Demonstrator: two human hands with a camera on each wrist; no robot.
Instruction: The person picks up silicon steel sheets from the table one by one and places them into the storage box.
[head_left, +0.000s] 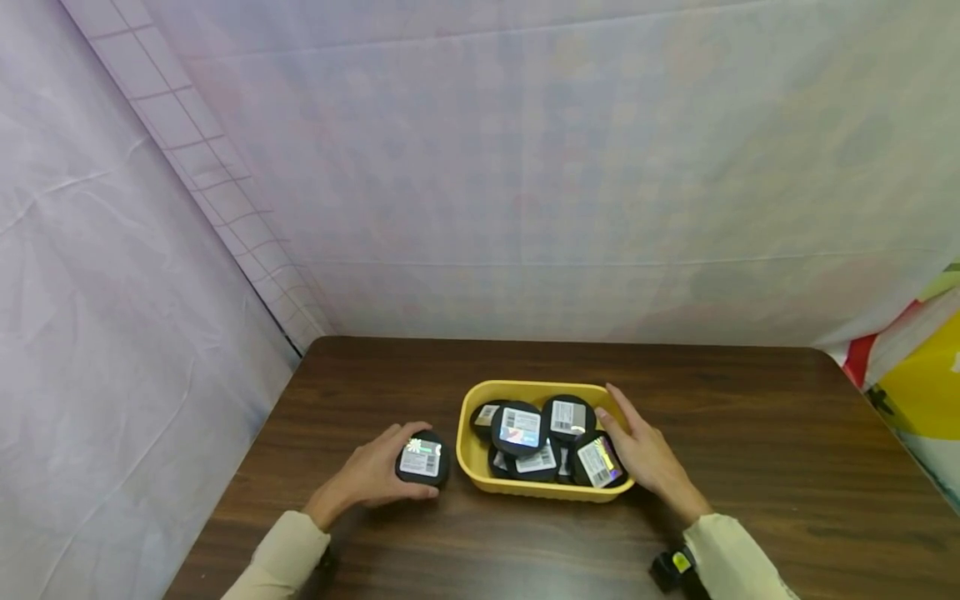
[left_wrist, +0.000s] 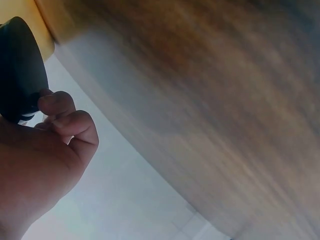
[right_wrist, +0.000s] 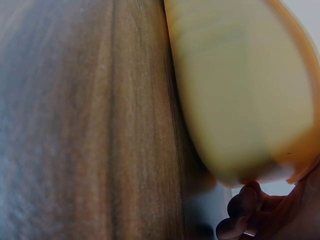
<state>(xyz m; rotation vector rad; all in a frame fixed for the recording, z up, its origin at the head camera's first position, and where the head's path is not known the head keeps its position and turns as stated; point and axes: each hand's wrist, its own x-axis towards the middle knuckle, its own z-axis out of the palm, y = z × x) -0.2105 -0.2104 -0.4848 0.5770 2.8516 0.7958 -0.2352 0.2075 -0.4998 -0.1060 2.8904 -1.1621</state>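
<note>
A round black tub (head_left: 422,460) with a white barcode label and a shiny sticker is held in my left hand (head_left: 375,468), thumb on the near side and fingers on the far side. In the left wrist view the dark side of this tub (left_wrist: 20,70) shows above the curled fingers. Just right of it stands a yellow plastic basket (head_left: 536,492) with several similar black tubs (head_left: 519,427) piled inside. My right hand (head_left: 648,457) grips the basket's right end, thumb over the rim and fingers along the outer wall. The right wrist view shows its fingertips against the yellow wall (right_wrist: 240,90).
Everything rests on a dark wood-grain table (head_left: 360,375). Pale cloth (head_left: 525,208) hangs behind and to the left. By the right sleeve lies a small black object (head_left: 666,571) with a yellow mark. A bright yellow and red item (head_left: 926,375) is beyond the right edge.
</note>
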